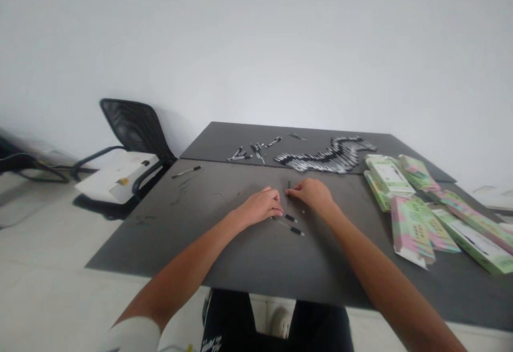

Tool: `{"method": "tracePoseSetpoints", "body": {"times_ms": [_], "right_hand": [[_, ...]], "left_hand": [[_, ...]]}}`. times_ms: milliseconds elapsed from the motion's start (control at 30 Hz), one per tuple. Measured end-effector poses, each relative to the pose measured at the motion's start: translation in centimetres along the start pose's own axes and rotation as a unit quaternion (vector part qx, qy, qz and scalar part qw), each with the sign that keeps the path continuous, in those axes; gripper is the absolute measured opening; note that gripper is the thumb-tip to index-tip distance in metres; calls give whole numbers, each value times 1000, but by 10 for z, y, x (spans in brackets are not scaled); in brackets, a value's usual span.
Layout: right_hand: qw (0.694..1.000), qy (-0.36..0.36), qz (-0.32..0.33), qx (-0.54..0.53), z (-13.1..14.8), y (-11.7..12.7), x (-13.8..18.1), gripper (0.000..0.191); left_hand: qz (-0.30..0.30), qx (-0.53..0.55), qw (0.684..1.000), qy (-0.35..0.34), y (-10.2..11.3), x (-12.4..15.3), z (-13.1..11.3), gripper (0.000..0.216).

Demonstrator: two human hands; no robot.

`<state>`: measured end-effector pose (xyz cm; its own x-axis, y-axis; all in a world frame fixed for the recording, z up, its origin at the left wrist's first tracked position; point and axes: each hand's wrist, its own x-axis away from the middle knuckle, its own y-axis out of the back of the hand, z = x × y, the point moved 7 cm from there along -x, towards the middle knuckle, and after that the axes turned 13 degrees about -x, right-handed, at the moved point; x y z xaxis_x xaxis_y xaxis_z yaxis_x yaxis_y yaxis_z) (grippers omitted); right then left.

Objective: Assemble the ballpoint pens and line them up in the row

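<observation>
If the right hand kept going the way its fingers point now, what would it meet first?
The right hand points left toward the left hand; it would likely meet the thin pen part pinched between them first, then the left fingertips.

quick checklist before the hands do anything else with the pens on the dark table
1. Both hands in view: ok. Left hand and right hand rest on the table, fingertips close together.
2. Thin pen part pinched between them: cannot tell, too small.
3. Loose pens close to the hands: ok, lying flat just below them.
4. Pen supply: ok, a long pile of pens lies at the far side.
5. Boxes within sight: ok, green and pink flat cartons lie to the right.
6. Stray pen near the left edge: ok, on the table.
</observation>
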<state>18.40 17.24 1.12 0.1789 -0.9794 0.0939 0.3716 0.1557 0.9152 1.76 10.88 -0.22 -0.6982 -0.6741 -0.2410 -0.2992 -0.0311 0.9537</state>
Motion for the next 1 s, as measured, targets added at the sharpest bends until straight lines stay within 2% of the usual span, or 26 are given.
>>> {"method": "tracePoseSetpoints", "body": {"times_ms": [200, 533, 633, 767, 867, 1000], "right_hand": [[994, -74, 66, 35, 13, 0, -36, 34], [987, -79, 117, -79, 10, -8, -48, 34], [988, -68, 75, -114, 2, 9, -38, 31], [980, -1, -39, -195, -14, 48, -6, 26], [947, 62, -138, -283, -26, 76, 26, 34], [878, 131, -236, -396, -27, 95, 65, 46]], "left_hand": [[-7, 27, 1000, -10, 8, 4, 6, 12], [-50, 73, 996, 15, 36, 7, 30, 16], [-90, 75, 992, 52, 41, 8, 37, 19], [-166, 72, 978, 103, 47, 10, 32, 23], [-223, 70, 966, 114, 51, 12, 14, 25], [-284, 57, 954, 82, 53, 17, -16, 24]]}}
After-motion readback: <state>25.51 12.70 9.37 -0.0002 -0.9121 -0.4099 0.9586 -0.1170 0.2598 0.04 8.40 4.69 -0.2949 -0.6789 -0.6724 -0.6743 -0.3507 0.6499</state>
